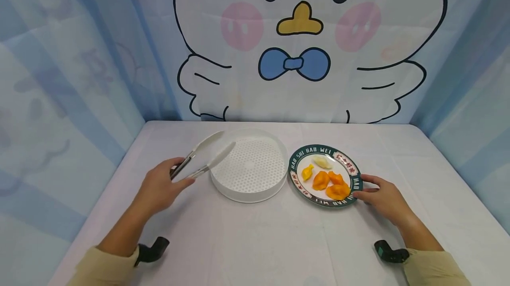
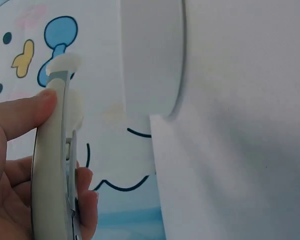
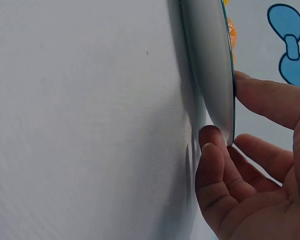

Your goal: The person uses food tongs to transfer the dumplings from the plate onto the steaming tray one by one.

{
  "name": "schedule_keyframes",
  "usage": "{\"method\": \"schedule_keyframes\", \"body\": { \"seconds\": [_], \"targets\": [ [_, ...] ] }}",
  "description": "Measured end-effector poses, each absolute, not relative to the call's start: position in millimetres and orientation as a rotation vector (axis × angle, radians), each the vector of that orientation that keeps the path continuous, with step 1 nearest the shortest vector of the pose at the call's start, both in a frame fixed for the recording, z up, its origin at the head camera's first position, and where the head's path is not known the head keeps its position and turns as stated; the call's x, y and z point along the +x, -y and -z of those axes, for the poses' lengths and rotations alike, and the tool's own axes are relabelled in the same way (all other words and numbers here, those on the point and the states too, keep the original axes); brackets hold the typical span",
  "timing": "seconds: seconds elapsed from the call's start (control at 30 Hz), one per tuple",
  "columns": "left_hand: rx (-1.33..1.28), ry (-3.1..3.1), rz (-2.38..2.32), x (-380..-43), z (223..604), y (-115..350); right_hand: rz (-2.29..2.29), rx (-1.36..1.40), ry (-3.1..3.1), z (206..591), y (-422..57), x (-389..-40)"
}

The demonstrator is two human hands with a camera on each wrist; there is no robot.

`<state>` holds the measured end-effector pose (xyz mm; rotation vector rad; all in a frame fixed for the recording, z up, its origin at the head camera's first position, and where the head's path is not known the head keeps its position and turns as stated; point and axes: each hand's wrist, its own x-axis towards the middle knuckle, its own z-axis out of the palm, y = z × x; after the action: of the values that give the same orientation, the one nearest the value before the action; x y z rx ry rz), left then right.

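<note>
My left hand (image 1: 162,187) grips a pair of tongs (image 1: 187,162) with pale tips, its thumb on one arm and fingers on the other. The tongs' arms are spread, and their tips reach over the left part of a round white perforated steamer tray (image 1: 253,166). My right hand (image 1: 384,199) pinches the right rim of a round plate (image 1: 295,183), thumb above and fingers beneath. The plate has a dark green lettered border. On it lie several orange dumpling-like pieces (image 1: 338,191), a small yellow piece (image 1: 307,172) and a pale piece (image 1: 322,162).
A white cloth covers the table (image 1: 263,241). A curtain (image 1: 303,95) with a cartoon figure hangs behind its back edge, with blue patterned curtains (image 1: 59,100) at both sides. Black wrist cameras (image 1: 153,250) sit on both wrists. The plate stands close beside the tray's right wall.
</note>
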<state>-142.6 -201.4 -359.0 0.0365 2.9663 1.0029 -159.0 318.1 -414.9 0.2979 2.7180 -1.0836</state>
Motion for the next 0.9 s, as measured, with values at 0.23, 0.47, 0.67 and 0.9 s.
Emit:
{"method": "schedule_keyframes", "body": {
  "seconds": [0.23, 0.47, 0.67, 0.9],
  "targets": [
    [0.193, -2.933, -0.957, -147.8, 354.2, 176.6, 1.089, 0.304, -2.7, 415.2, -318.4, -159.3],
    [0.293, -2.926, -0.848, -153.5, 355.3, 149.0, 1.096, 0.299, -2.699, 415.4, -318.1, -160.0],
    [0.385, -2.931, -0.78, -153.3, 352.9, 119.0, 1.094, 0.293, -2.705, 416.8, -319.0, -160.3],
    [0.501, -2.926, -0.731, -152.9, 357.6, 85.3, 1.098, 0.294, -2.704, 417.7, -319.2, -161.0]
  ]
}}
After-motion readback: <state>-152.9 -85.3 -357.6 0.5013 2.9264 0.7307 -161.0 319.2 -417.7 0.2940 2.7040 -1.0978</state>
